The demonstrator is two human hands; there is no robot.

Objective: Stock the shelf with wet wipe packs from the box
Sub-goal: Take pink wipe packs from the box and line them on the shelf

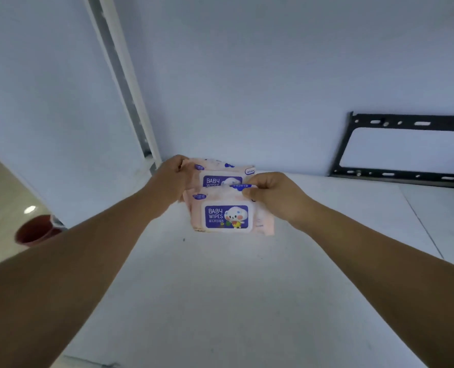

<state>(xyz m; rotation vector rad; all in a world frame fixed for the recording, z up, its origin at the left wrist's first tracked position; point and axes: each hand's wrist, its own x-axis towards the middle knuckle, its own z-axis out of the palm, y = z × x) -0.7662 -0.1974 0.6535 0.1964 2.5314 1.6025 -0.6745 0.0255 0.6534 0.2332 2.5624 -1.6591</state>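
Note:
Two pink baby wipe packs with purple labels stand close together on the white shelf top (220,288), near the back wall. The front pack (227,216) leans toward me; the rear pack (220,176) stands just behind it. My left hand (171,179) grips the left edge of the rear pack. My right hand (271,195) pinches the top right corner of the front pack. The box is not in view.
A black metal wall bracket (406,150) hangs on the wall at the right, just above the shelf. A white vertical rail (124,83) runs up the wall at the left. Down on the floor at left stands a dark red pot (35,231).

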